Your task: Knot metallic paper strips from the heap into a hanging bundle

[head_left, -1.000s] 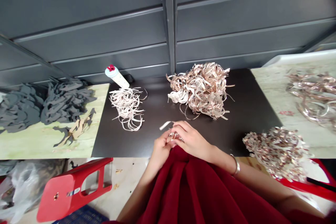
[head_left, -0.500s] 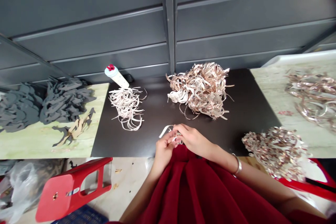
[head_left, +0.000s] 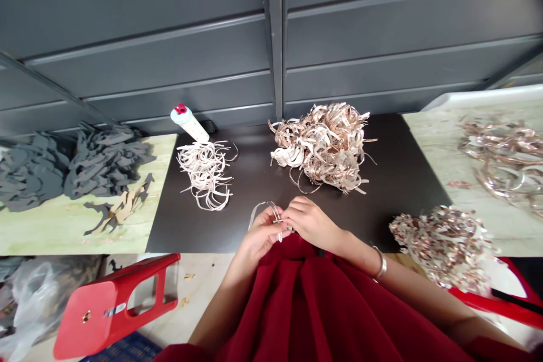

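Note:
At the front edge of the dark board (head_left: 250,172), both hands meet over a thin pale strip (head_left: 254,209) that loops up and to the left. My left hand (head_left: 262,233) is closed on the strip. My right hand (head_left: 307,219) pinches at the same spot, its fingers pressed together on the strip. A small metallic piece seems to lie between the fingertips, too small to make out. Beyond the hands is a large tangled pile of rose-gold and white strips (head_left: 331,147). A smaller pile of pale strips (head_left: 206,172) lies on the left of the board.
A bottle with a red-topped lid (head_left: 190,124) stands at the back left. Dark grey cut pieces (head_left: 102,161) are heaped on the far left. At the right are a shiny bunch of short pieces (head_left: 445,243) and more strips (head_left: 513,153). A red stool (head_left: 97,311) stands below left.
My left hand has turned and shifted slightly left and down. The strip now arches in a loop above it, where before a short end pointed left. My right hand has closed in beside it.

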`<state>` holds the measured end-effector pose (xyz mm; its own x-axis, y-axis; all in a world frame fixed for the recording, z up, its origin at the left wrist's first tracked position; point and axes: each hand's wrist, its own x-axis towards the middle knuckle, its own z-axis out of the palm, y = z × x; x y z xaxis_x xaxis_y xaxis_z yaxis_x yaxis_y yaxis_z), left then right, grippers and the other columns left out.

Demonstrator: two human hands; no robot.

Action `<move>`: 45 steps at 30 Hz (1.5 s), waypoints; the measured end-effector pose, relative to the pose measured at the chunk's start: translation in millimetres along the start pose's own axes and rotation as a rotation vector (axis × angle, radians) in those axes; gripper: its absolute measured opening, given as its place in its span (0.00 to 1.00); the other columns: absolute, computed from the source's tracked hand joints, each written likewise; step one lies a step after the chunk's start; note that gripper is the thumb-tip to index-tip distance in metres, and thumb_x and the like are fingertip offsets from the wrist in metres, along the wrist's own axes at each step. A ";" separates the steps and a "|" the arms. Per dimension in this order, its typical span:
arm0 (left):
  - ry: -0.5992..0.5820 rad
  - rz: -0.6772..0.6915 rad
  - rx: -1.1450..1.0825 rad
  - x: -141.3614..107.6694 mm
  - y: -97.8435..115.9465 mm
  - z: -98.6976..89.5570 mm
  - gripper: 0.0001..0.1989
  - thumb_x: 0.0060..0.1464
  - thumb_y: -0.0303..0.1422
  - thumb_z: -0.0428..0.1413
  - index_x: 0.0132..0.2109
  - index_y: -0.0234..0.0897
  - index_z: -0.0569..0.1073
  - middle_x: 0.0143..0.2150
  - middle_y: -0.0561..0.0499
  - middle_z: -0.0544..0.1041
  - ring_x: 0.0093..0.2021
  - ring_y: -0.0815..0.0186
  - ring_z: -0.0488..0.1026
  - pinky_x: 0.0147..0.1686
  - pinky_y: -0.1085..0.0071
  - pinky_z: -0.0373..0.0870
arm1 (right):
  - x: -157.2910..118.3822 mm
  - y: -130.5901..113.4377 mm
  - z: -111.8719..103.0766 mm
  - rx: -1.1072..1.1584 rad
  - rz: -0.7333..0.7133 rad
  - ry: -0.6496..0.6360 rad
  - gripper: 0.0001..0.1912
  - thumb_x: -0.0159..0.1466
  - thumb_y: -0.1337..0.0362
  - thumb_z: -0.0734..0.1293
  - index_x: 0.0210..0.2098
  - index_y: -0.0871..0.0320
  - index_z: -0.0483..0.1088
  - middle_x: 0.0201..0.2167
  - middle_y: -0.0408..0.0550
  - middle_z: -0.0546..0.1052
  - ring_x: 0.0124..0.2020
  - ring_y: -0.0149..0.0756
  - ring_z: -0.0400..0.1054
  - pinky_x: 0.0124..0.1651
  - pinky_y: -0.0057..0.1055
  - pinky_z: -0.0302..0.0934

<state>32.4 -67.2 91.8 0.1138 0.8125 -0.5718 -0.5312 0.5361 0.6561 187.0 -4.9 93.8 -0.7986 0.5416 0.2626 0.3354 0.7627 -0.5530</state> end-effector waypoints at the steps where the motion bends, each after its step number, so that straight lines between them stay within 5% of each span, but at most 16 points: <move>1: 0.005 0.017 0.020 0.7 1.0 -0.3 0.18 0.37 0.26 0.68 0.35 0.35 0.69 0.30 0.56 0.73 0.31 0.71 0.74 0.37 0.73 0.73 | -0.4 0.5 -0.5 0.010 -0.013 0.001 0.16 0.69 0.69 0.56 0.26 0.60 0.69 0.25 0.49 0.72 0.30 0.38 0.62 0.39 0.35 0.58; 10: 0.018 0.054 0.112 1.8 -0.7 4.3 0.19 0.39 0.27 0.67 0.36 0.35 0.67 0.31 0.54 0.75 0.30 0.69 0.77 0.32 0.75 0.71 | -5.4 9.6 -5.9 0.181 0.093 0.016 0.10 0.67 0.69 0.59 0.43 0.58 0.71 0.34 0.48 0.77 0.35 0.36 0.69 0.42 0.34 0.62; 18: -0.086 -0.037 0.116 -5.4 -7.1 -12.8 0.18 0.40 0.30 0.68 0.34 0.34 0.68 0.29 0.57 0.72 0.32 0.64 0.79 0.34 0.74 0.71 | -10.7 26.2 -12.7 0.207 0.196 0.014 0.10 0.62 0.73 0.63 0.39 0.58 0.74 0.33 0.48 0.78 0.35 0.35 0.70 0.41 0.32 0.63; 23: -0.154 -0.054 0.095 -7.7 -5.8 -17.3 0.19 0.39 0.29 0.69 0.38 0.35 0.70 0.30 0.56 0.73 0.33 0.65 0.78 0.37 0.71 0.73 | -7.5 15.9 -12.4 0.264 0.121 -0.097 0.08 0.64 0.70 0.64 0.37 0.57 0.75 0.28 0.45 0.77 0.31 0.33 0.69 0.41 0.30 0.60; 28: -0.118 -0.056 0.032 -3.3 -4.7 -14.0 0.21 0.47 0.33 0.65 0.47 0.38 0.68 0.37 0.51 0.76 0.34 0.66 0.78 0.38 0.69 0.74 | -6.5 9.5 -12.3 0.280 0.105 -0.064 0.07 0.64 0.68 0.63 0.36 0.57 0.75 0.28 0.46 0.77 0.32 0.34 0.69 0.39 0.30 0.60; 37: -0.084 -0.019 -0.011 -7.8 3.6 -9.9 0.18 0.43 0.27 0.67 0.40 0.34 0.70 0.34 0.53 0.77 0.34 0.69 0.78 0.38 0.72 0.76 | -8.0 13.2 -18.7 0.330 0.121 -0.055 0.09 0.66 0.66 0.62 0.34 0.58 0.74 0.29 0.46 0.79 0.31 0.34 0.69 0.39 0.30 0.60; 41: -0.083 -0.024 -0.074 -8.6 6.3 -8.7 0.20 0.46 0.34 0.66 0.46 0.36 0.69 0.30 0.54 0.76 0.31 0.69 0.76 0.36 0.70 0.77 | -7.1 10.3 -23.0 0.369 0.112 -0.057 0.09 0.66 0.66 0.62 0.34 0.58 0.74 0.29 0.47 0.78 0.31 0.33 0.69 0.38 0.30 0.60; 45: -0.003 0.055 -0.025 -7.2 5.1 -8.2 0.19 0.43 0.39 0.66 0.38 0.36 0.68 0.29 0.54 0.74 0.30 0.69 0.76 0.33 0.70 0.77 | -10.3 12.7 -21.1 0.509 0.142 -0.079 0.10 0.66 0.63 0.63 0.35 0.59 0.75 0.30 0.48 0.77 0.31 0.32 0.70 0.38 0.29 0.62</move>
<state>22.0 -72.2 95.2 0.0860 0.8412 -0.5339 -0.5573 0.4848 0.6741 210.1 6.7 100.7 -0.8048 0.5836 0.1077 0.1737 0.4051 -0.8976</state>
